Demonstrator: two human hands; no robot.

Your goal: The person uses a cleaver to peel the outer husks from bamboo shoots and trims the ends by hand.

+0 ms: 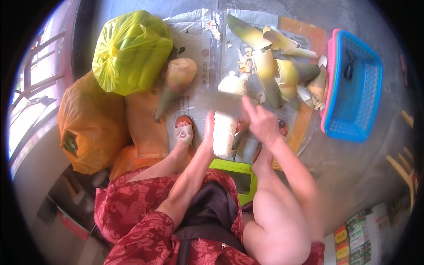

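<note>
A pale, peeled bamboo shoot [225, 135] points away from me between my knees. My left hand [209, 129] grips it from the left side, its fingers partly hidden behind the shoot. My right hand [263, 122] holds a broad-bladed knife [222, 101], blurred by motion, with its blade lying across the shoot. Beyond the blade shows another white, peeled piece [232, 82]; whether it joins the held shoot is hidden. To the right lie several stripped bamboo shoot sheaths [267, 78]. An unpeeled bamboo shoot [179, 74] rests on the floor sheet to the left.
A tied yellow-green plastic bag [135, 53] of long shoots stands at upper left, beside an orange plastic bag [92, 126]. At right, a blue plastic basket [356, 96] is nested against a pink one [331, 79], with a dark tool [348, 66] inside. A green plastic frame [250, 195] sits between my legs.
</note>
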